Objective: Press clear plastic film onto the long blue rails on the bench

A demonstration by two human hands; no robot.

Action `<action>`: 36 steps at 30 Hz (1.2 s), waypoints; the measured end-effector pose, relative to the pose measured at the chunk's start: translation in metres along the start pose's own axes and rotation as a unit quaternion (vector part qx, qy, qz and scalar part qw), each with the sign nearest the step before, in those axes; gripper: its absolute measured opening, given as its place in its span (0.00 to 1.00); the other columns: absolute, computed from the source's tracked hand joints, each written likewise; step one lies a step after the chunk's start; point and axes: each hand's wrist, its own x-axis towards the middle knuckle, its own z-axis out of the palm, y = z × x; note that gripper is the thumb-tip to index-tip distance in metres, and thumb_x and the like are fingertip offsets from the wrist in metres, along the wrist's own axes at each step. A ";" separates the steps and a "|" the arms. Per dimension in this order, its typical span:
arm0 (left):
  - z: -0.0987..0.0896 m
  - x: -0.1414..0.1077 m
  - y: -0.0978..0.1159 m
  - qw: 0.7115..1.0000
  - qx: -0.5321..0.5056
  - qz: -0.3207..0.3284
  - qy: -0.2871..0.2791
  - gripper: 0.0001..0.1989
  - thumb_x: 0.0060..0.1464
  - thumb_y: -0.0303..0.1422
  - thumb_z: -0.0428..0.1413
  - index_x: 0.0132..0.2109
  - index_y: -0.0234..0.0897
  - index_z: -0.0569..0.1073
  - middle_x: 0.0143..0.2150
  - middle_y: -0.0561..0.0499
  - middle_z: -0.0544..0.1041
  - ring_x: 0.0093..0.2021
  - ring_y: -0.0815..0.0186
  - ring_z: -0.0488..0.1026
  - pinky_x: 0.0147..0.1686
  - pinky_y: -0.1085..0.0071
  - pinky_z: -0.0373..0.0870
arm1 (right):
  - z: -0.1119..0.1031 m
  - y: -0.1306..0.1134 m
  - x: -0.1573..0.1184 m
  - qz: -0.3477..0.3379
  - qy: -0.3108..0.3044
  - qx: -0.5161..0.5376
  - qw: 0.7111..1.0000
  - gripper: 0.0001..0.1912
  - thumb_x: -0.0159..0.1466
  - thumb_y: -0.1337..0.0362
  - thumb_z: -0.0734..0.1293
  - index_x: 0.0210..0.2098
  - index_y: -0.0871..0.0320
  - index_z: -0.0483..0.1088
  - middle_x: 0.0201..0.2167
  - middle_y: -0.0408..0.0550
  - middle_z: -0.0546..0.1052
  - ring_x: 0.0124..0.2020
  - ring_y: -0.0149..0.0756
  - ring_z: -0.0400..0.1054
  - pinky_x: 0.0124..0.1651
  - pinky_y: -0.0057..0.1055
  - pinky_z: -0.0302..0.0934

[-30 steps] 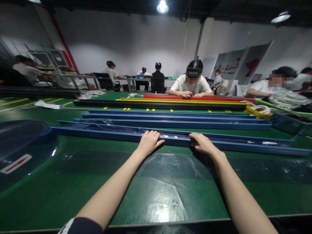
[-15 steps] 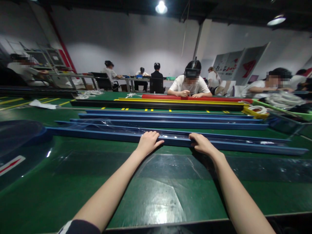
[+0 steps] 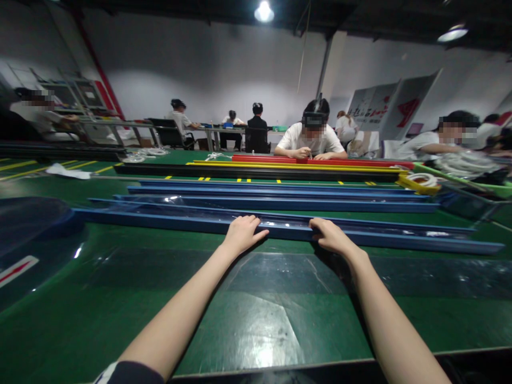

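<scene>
A long blue channel strip (image 3: 400, 241) lies across the table in front of me, its trough facing up. Clear plastic film (image 3: 285, 224) runs inside the trough and bulges up toward the left end. My left hand (image 3: 241, 233) is closed over the near wall, fingers inside the trough and thumb stretched along the front. To its right, my right hand (image 3: 333, 236) grips the same wall with curled fingers; its fingertips are partly hidden. Nearer to me, a flat clear plastic strip (image 3: 160, 268) lies on the green tabletop (image 3: 192, 341).
Behind are more blue channels (image 3: 340, 205), then black (image 3: 248, 172), yellow (image 3: 280, 166) and red strips (image 3: 360, 161). A large clear plastic piece (image 3: 32, 229) curves up at left. A yellow tray (image 3: 426, 188) holds a white coil. Across the table sits a person (image 3: 288, 140).
The bulging film left of my left hand has settled lower and reaches less far toward the hand. Both hands keep their places on the blue channel strip.
</scene>
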 end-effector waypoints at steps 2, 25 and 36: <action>0.000 0.000 0.000 1.000 0.003 0.002 0.003 0.20 0.57 0.48 0.46 0.40 0.36 0.72 0.38 0.47 0.74 0.38 0.62 0.70 0.38 0.68 0.61 | -0.001 -0.002 -0.001 0.005 -0.004 -0.006 1.000 0.14 0.50 0.75 0.61 0.36 0.58 0.65 0.39 0.49 0.72 0.40 0.35 0.64 0.39 0.25 0.54; 0.004 -0.002 -0.001 0.998 0.031 0.027 0.036 0.20 0.58 0.48 0.43 0.37 0.37 0.69 0.36 0.48 0.73 0.38 0.63 0.68 0.35 0.68 0.56 | 0.014 -0.049 0.009 -0.036 0.088 -0.064 0.993 0.10 0.62 0.59 0.61 0.40 0.57 0.65 0.39 0.51 0.73 0.42 0.38 0.65 0.43 0.32 0.55; 0.005 -0.001 -0.001 0.999 0.026 0.023 0.031 0.20 0.58 0.48 0.44 0.35 0.36 0.69 0.35 0.48 0.73 0.37 0.62 0.68 0.35 0.67 0.56 | 0.020 -0.057 0.014 -0.043 0.065 -0.043 0.996 0.09 0.62 0.69 0.59 0.42 0.56 0.66 0.39 0.48 0.71 0.42 0.34 0.62 0.41 0.27 0.54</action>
